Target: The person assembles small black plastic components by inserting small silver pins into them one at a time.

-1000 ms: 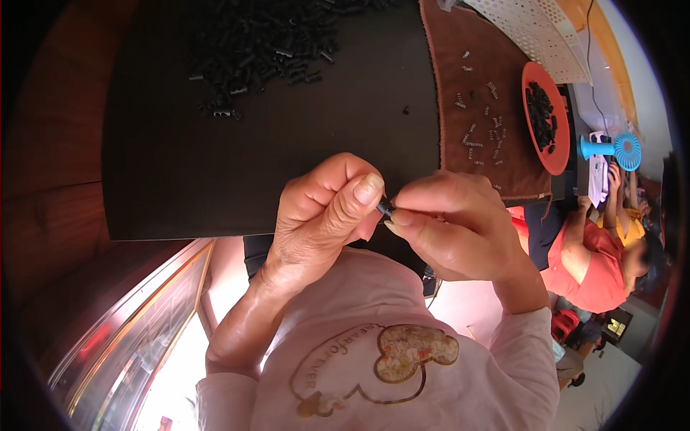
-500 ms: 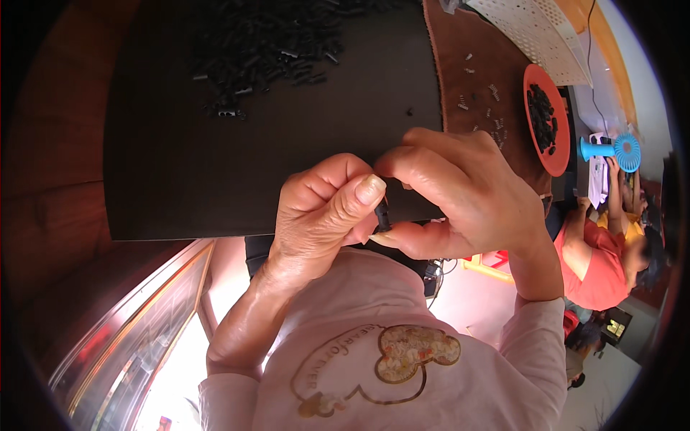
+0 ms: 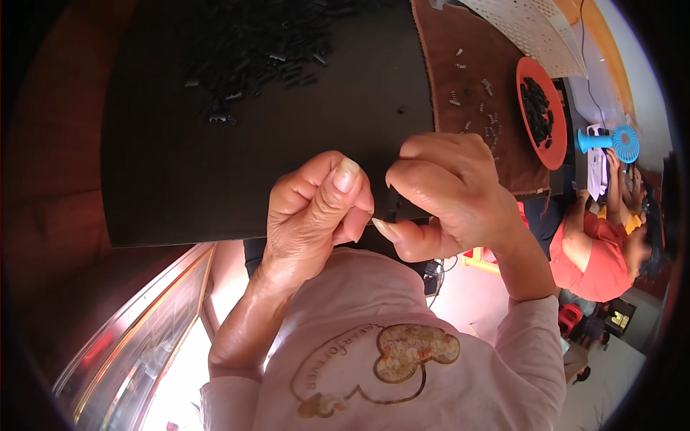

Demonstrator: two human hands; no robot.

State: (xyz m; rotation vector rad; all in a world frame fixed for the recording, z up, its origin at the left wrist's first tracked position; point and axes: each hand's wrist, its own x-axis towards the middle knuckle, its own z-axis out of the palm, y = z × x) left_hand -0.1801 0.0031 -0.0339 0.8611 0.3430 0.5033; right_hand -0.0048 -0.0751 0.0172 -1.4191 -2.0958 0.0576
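Note:
Both hands are raised over the near edge of the black tabletop (image 3: 180, 179), a small gap between them. My left hand (image 3: 313, 212) is closed, its thumb pressed on the curled fingers; whatever it may pinch is hidden. My right hand (image 3: 460, 197) is curled, index finger and thumb bent toward each other. Between them is a small black cylindrical piece (image 3: 394, 207), hard to make out against the dark table. A heap of similar small black tubes (image 3: 266, 65) lies at the far left of the tabletop.
Small metal springs (image 3: 489, 90) lie scattered on a brown cloth (image 3: 460, 32) at the right. Beyond stand an orange-red dish (image 3: 557, 154) of black pieces, a white perforated basket (image 3: 535, 32) and a blue fan (image 3: 624, 144). Another person in red (image 3: 596, 258) sits at far right.
My hands have drawn slightly apart, the left moving a little left. The black piece, which spanned from the left thumb to the right thumb, now shows only by the right hand.

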